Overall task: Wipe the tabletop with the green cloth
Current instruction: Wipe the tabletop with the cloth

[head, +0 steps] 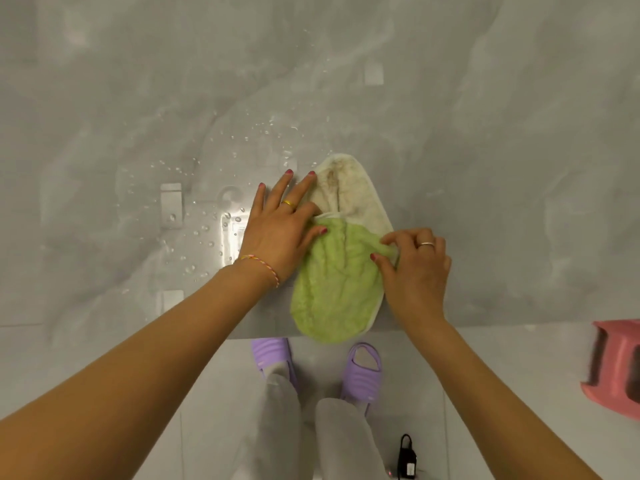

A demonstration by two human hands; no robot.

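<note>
Prep step, I'd say: green cloth at lower centre tabletop edge, left hand flat with fingers spread, right hand fingers pinching its edge; next, bunch it and sweep the droplets centre-left.

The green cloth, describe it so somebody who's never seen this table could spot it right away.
Start at the grey marble-look tabletop and follow its near edge to the middle, just above the purple slippers. There lies the green cloth, its lower end overhanging the edge, the left hand flat on it and the right hand pinching its side. It is fuzzy lime green, with its stained cream underside showing at the far end.
</note>
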